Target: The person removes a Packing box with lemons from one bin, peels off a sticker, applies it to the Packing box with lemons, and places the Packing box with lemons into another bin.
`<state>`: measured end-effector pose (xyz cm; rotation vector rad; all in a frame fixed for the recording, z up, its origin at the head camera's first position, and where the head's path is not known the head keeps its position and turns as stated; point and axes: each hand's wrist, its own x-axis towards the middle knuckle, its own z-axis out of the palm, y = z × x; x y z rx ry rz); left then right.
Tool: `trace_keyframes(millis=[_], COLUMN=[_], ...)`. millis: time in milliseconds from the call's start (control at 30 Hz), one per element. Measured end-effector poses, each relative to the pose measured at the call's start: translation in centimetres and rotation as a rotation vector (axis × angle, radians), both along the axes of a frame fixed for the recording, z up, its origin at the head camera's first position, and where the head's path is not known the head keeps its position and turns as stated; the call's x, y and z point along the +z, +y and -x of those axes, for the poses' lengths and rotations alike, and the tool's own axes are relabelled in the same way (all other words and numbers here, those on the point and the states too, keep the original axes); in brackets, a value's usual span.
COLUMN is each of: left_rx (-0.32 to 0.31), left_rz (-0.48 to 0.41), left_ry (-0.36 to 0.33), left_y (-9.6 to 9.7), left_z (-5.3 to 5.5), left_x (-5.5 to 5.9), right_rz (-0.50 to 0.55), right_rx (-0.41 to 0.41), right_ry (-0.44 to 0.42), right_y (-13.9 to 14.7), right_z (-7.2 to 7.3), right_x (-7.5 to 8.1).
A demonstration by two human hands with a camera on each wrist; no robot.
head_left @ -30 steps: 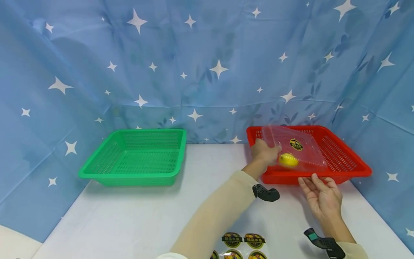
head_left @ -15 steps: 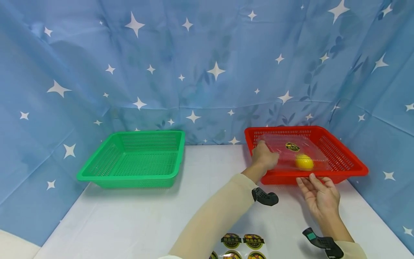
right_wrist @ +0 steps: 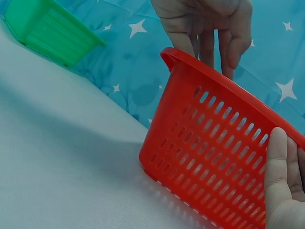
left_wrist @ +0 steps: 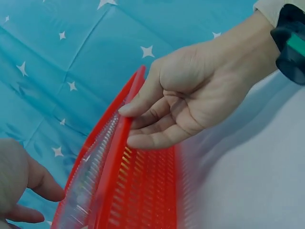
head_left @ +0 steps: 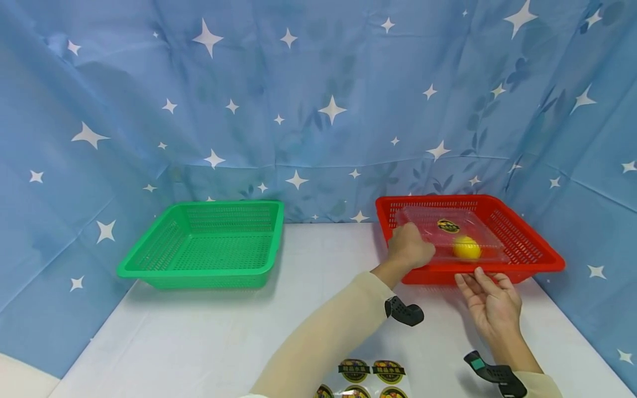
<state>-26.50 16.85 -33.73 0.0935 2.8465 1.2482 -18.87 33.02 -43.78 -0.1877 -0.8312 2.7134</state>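
Observation:
My left hand is over the left end of the red plastic basket, beside a clear plastic box lying inside. Its fingers hang loosely downward past the basket rim in the right wrist view, holding nothing. Inside the box is a round yellow fruit, and on its lid a black and gold round sticker. My right hand pinches the basket's front rim, its thumb on the top side and the fingers curled below, as the left wrist view shows.
A green plastic basket stands at the left on the white table. A sheet of round black and gold stickers lies at the front edge. Behind everything hangs a blue curtain with white stars.
The clear box, tilted in my left hand a second ago, has come down flat into the red basket, and the yellow fruit shifted right. My left hand has since drawn slightly nearer. The right hand stays.

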Motion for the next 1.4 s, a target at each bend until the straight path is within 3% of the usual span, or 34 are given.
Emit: trace_keyframes(millis=[67, 133, 333, 533, 633, 733, 833, 900, 1000, 1100, 1233, 1400], left_rx=[-0.012, -0.025, -0.069, -0.054, -0.056, -0.066, -0.086, -0.099, -0.113, -0.12, -0.137, -0.197], left_rz=[0.013, -0.044, -0.336, -0.374, -0.404, -0.429, -0.428, -0.416, -0.388, -0.364, -0.306, -0.199], left_ry=[0.025, 0.034, 0.015, 0.112, 0.147, 0.171, 0.195, 0.218, 0.263, 0.304, 0.315, 0.306], left_y=[-0.3, -0.9, -4.0, -7.2, -8.8, -10.4, -11.8, -12.8, -14.4, -16.1, -18.3, -20.5], left_z=[0.0, 0.1, 0.8, 1.6, 1.5, 1.2, 0.8, 0.5, 0.0, -0.3, -0.9, -2.1], left_x=[0.1, 0.1, -0.2, -0.6, -0.6, -0.6, -0.6, -0.4, -0.1, 0.3, 0.5, 0.3], right_rz=[-0.001, 0.003, 0.017, 0.039, 0.034, 0.014, -0.029, -0.048, -0.071, -0.115, -0.247, -0.537], right_rx=[0.001, 0.004, 0.0, 0.0, -0.022, -0.121, -0.295, -0.414, -0.53, -0.549, -0.487, -0.349], right_ry=[0.002, -0.002, -0.017, -0.045, -0.104, -0.221, -0.337, -0.358, -0.275, -0.145, 0.009, 0.176], right_y=[-0.1, -0.1, 0.0, 0.0, -0.1, -0.3, -0.5, -0.6, -1.0, -1.9, -3.7, -6.2], right_z=[0.0, 0.0, 0.1, 0.0, -0.3, -0.4, -0.7, -1.0, -1.5, -1.8, -1.9, -1.7], right_x=[0.1, 0.1, 0.2, 0.3, 0.5, 1.0, 1.6, 2.1, 3.1, 4.5, 6.9, 9.3])
